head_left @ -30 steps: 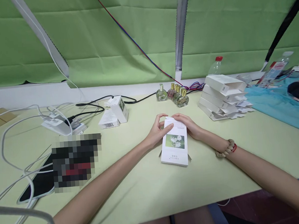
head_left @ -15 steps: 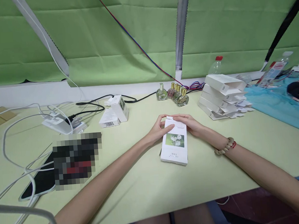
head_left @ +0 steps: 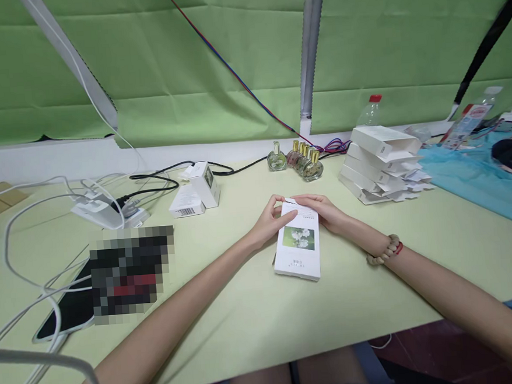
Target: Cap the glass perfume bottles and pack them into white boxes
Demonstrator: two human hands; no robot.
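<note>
A white cardboard box (head_left: 302, 259) with a picture of white flowers lies between my hands at the middle of the table. My left hand (head_left: 273, 221) grips its far left side, thumb across the top face. From the right, my right hand (head_left: 323, 210) is closed around the far right corner, with its fingers along the far end. A small white flap sticks up at that end, between the fingertips. Fingers behind the box are partly hidden. On the near left side, a thin flap juts out low down.
Several perfume bottles (head_left: 309, 163) stand by the wall. A stack of open white boxes (head_left: 381, 163) is at right, beside a blue plastic sheet (head_left: 466, 183). Two white boxes (head_left: 201, 187) stand back left. A power strip (head_left: 103, 208), cables and a black tablet (head_left: 71, 304) lie at left.
Almost nothing differs. My right fingers have shifted slightly at the far end of the box, and the small flap there now looks lower.
</note>
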